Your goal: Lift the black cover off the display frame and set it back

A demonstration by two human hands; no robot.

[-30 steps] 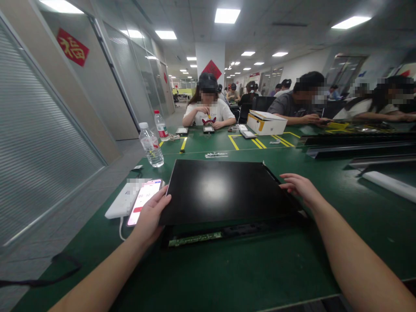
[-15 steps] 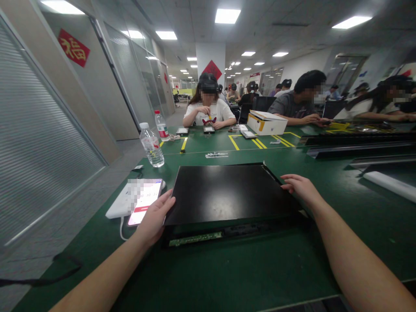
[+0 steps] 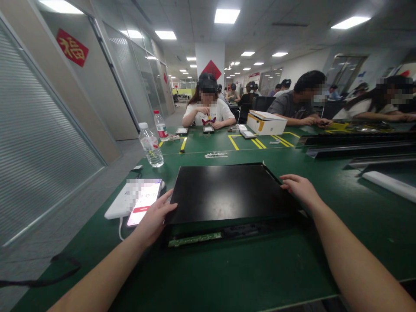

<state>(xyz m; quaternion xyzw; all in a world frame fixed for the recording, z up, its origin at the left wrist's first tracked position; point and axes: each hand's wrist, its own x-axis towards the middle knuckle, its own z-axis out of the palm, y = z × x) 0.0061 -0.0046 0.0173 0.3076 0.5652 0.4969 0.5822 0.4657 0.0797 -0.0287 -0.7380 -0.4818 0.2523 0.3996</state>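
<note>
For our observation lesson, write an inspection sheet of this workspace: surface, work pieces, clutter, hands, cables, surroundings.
Surface: green table, yellow tape lines on its far part.
Work pieces: black panel over a dark frame; green circuit strip exposed at the near side. Whether the panel is seated: cannot tell.
Clutter: lit phone, white slab, two bottles, all to the left.
Hands: left hand at the panel's left edge; right hand with fingertips at the right edge. Grip unclear.
Cables: white cable by the phone.
Surroundings: co-worker seated opposite; white box on the far part.
</note>
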